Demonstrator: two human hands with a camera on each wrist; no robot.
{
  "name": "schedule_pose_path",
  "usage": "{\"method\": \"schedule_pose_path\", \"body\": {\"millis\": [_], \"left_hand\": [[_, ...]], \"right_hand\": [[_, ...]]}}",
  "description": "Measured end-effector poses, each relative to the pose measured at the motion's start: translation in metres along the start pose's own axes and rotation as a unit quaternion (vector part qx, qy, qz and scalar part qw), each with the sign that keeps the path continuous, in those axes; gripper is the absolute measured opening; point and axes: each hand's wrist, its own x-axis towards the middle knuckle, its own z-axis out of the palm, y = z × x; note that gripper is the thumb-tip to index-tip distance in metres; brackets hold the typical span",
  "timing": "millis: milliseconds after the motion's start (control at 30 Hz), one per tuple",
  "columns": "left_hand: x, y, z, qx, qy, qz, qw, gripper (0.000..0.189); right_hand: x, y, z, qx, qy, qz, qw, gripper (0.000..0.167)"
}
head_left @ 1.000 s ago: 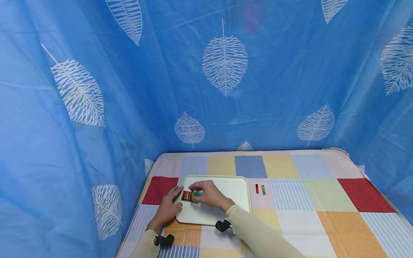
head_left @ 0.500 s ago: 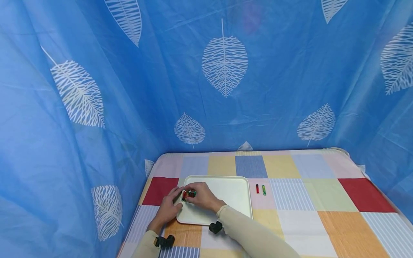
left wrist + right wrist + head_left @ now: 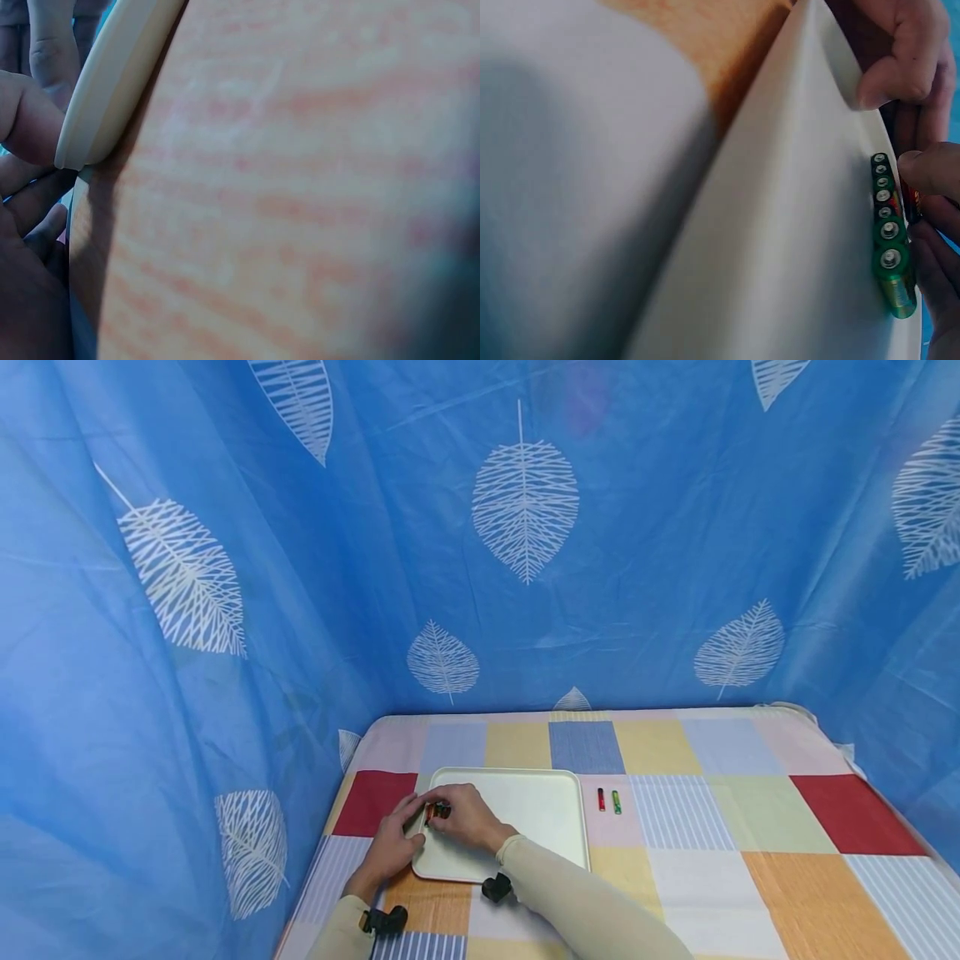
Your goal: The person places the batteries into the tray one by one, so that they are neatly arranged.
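Note:
A row of small batteries (image 3: 889, 232) lies along one side of the white tray (image 3: 521, 802), green ends and metal caps facing out in the right wrist view. My right hand (image 3: 467, 817) bends over the row, its thumb and fingers around a red-and-black battery (image 3: 910, 199); the hand covers much of the row in the head view. At the tray's left edge rests my left hand (image 3: 390, 843), thumb tip (image 3: 881, 88) over the rim and the other fingers along the outside. The left wrist view shows the left thumb against the pale rim (image 3: 105, 82).
Right of the tray, a red battery (image 3: 602, 799) and a green battery (image 3: 617, 802) lie apart on the patchwork tablecloth (image 3: 678, 877). A blue leaf-print curtain (image 3: 600, 610) hangs behind the table and down its left side.
My right hand has moved left along the row toward my left hand, hiding more of the batteries. The left hand stays at the tray edge, and the two loose batteries remain in place.

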Motion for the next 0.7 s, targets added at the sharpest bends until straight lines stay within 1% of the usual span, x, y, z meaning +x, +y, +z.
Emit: {"method": "schedule_pose_path", "body": {"millis": [67,167,300,433,500,633,700], "left_hand": [[0.000,0.000,0.000,-0.002,-0.002,-0.006,1.0000,0.072],[0.001,-0.001,0.001,-0.006,-0.004,-0.006,1.0000,0.072],[0.002,-0.001,0.001,-0.010,-0.003,0.005,0.9999,0.072],[0.002,0.000,0.001,-0.012,-0.003,0.007,0.9999,0.072],[0.001,0.001,0.001,-0.013,-0.001,0.008,0.9999,0.072],[0.000,0.001,0.002,-0.008,0.002,0.005,0.9999,0.071],[0.000,0.001,0.002,-0.003,0.003,0.002,1.0000,0.071]], "right_hand": [[0.000,0.000,0.001,-0.003,-0.002,0.001,1.0000,0.039],[0.000,0.000,0.003,-0.010,-0.003,-0.004,0.9999,0.039],[0.000,0.001,0.004,-0.020,0.000,-0.012,0.9997,0.040],[-0.001,0.002,0.003,-0.026,0.006,-0.026,0.9993,0.041],[-0.003,0.003,0.002,-0.022,0.010,-0.030,0.9993,0.041],[-0.007,0.005,-0.003,-0.007,0.014,-0.021,0.9997,0.041],[-0.010,0.005,-0.007,0.007,0.012,-0.008,0.9999,0.040]]}}
